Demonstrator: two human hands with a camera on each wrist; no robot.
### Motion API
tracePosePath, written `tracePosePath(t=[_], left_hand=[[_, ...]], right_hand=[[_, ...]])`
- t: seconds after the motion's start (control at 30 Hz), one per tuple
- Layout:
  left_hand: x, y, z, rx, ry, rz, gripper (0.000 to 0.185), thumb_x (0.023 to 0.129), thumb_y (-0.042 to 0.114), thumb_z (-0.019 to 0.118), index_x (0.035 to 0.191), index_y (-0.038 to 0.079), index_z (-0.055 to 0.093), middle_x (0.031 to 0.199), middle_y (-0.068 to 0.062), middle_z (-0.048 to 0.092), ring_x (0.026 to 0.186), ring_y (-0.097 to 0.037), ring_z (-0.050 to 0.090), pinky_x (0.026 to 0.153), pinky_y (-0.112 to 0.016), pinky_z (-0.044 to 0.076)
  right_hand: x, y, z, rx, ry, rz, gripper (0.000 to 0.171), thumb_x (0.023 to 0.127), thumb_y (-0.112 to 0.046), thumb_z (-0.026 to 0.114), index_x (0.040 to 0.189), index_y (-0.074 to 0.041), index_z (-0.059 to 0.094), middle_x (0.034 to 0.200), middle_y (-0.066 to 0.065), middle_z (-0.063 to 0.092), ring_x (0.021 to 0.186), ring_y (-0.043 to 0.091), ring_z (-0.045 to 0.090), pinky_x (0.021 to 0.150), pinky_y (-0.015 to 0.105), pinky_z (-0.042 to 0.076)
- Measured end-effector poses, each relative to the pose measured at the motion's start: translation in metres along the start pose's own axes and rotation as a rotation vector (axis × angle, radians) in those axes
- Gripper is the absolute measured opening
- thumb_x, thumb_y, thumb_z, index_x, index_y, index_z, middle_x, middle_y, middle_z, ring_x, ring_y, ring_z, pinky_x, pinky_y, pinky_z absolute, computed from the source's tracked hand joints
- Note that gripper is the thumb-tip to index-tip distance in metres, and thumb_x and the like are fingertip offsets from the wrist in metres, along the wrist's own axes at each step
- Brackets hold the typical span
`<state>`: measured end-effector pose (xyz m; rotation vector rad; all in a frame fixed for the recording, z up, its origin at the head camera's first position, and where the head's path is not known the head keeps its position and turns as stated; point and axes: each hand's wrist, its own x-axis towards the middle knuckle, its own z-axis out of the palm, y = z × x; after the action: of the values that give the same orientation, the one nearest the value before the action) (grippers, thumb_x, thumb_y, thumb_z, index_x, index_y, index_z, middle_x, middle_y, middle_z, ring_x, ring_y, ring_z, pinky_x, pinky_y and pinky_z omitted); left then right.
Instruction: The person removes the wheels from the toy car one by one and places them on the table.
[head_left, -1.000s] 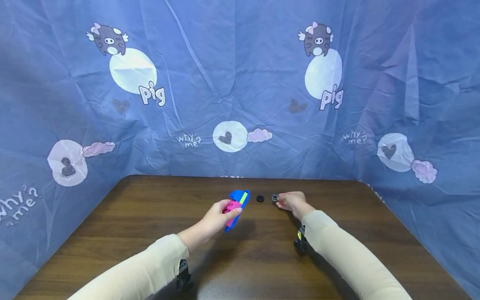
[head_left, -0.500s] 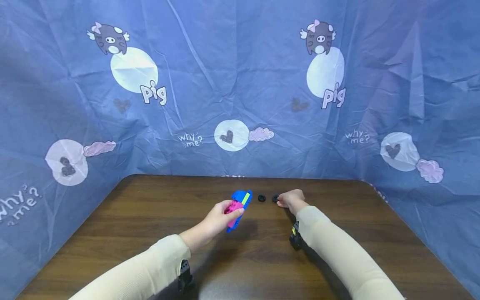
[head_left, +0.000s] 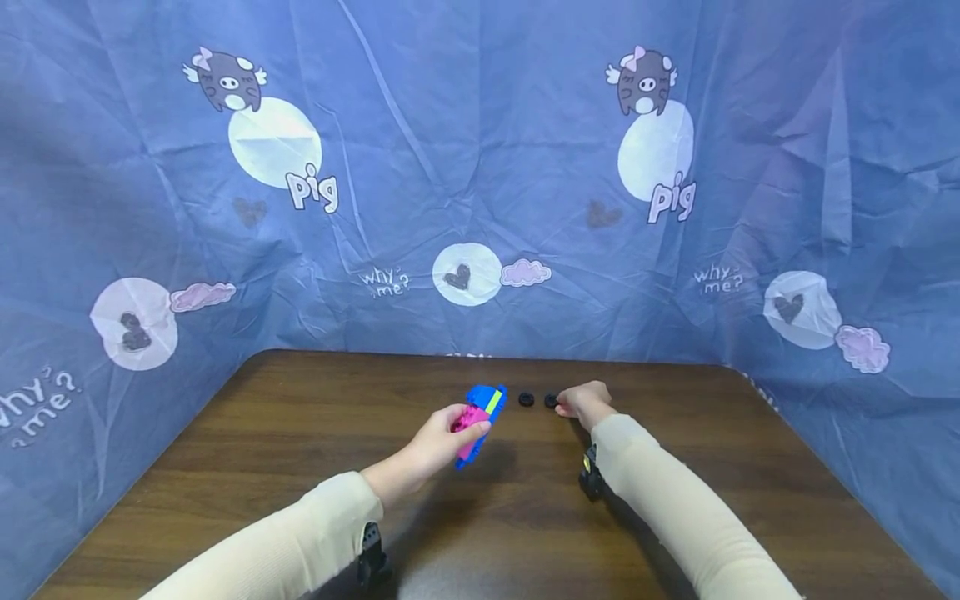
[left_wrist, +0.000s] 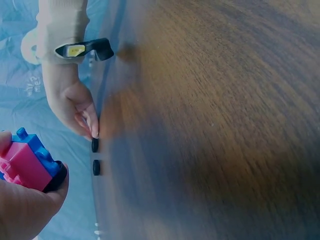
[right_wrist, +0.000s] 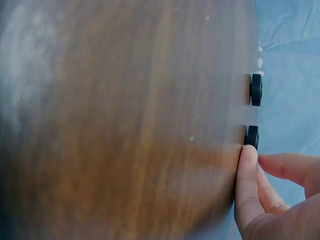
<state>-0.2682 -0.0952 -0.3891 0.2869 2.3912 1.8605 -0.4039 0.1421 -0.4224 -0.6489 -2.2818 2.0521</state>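
Observation:
A pink and blue toy vehicle (head_left: pixel 472 419) with a yellow-green strip is held tilted above the table by my left hand (head_left: pixel 429 439), thumb on its near side. A black part like a wheel (left_wrist: pixel 57 178) shows on its underside in the left wrist view. Farther right, my right hand (head_left: pixel 587 402) pinches the edge of a small black toy wheel (right_wrist: pixel 252 136) at the tabletop, between thumb and fingertips. Just left of that lies a second black wheel (head_left: pixel 527 400), apart from both hands. My left fingers are partly hidden behind the vehicle.
Both wheels lie near the far edge of the brown wooden table (head_left: pixel 300 417). Behind it hangs a blue cloth (head_left: pixel 375 150) printed with pigs and hearts. Each forearm carries a black wrist camera (head_left: pixel 591 473).
The pinched wheel showed a grey hub a second ago and now looks dark and flatter on the table. My right wrist has turned slightly; the left hand keeps its grip on the toy vehicle.

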Motion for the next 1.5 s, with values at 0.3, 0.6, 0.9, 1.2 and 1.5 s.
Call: tracePosePath(t=[0.3,0.6,0.9,1.2,1.5], left_hand=[[0.0,-0.001,0.007,-0.003,-0.012,-0.016,0.046,0.094,0.021,0.064,0.126,-0.009,0.051,0.107,-0.018,0.063,0.088,-0.02,0.062,0.081,-0.036,0.056],[0.003,0.002,0.009,-0.004,-0.005,0.005,0.036,0.093,0.02,0.065,0.115,-0.006,0.058,0.097,-0.013,0.063,0.08,-0.017,0.059,0.071,-0.03,0.054],[0.009,0.01,0.01,0.028,-0.051,0.031,0.037,0.092,0.023,0.067,0.116,-0.004,0.062,0.095,-0.01,0.066,0.077,-0.014,0.059,0.07,-0.028,0.054],[0.011,0.013,0.009,0.119,-0.077,0.043,0.043,0.091,0.027,0.068,0.121,-0.002,0.061,0.1,-0.011,0.066,0.084,-0.016,0.059,0.073,-0.029,0.054],[0.012,0.019,0.002,0.242,-0.149,0.147,0.041,0.089,0.023,0.07,0.115,-0.006,0.059,0.095,-0.013,0.066,0.077,-0.015,0.06,0.067,-0.028,0.053]], right_hand=[[-0.001,0.003,-0.007,0.053,-0.063,0.004,0.03,0.076,0.019,0.059,0.106,0.019,0.055,0.062,0.01,0.061,0.046,0.011,0.061,0.057,0.023,0.057],[-0.012,0.001,-0.02,0.043,-0.114,0.021,0.04,0.08,0.013,0.056,0.119,0.019,0.048,0.071,0.013,0.062,0.053,0.012,0.063,0.065,0.026,0.058],[-0.025,-0.012,-0.033,0.014,-0.237,0.03,0.029,0.085,0.01,0.057,0.113,0.014,0.049,0.067,0.007,0.06,0.055,0.01,0.063,0.068,0.026,0.058],[-0.046,-0.033,-0.04,-0.021,-0.378,-0.001,0.014,0.088,0.008,0.055,0.1,0.015,0.059,0.064,0.008,0.064,0.057,0.012,0.065,0.065,0.026,0.058],[-0.065,-0.043,-0.038,-0.071,-0.501,-0.021,0.034,0.092,0.003,0.052,0.12,0.023,0.052,0.072,0.009,0.065,0.063,0.014,0.067,0.069,0.026,0.058]])
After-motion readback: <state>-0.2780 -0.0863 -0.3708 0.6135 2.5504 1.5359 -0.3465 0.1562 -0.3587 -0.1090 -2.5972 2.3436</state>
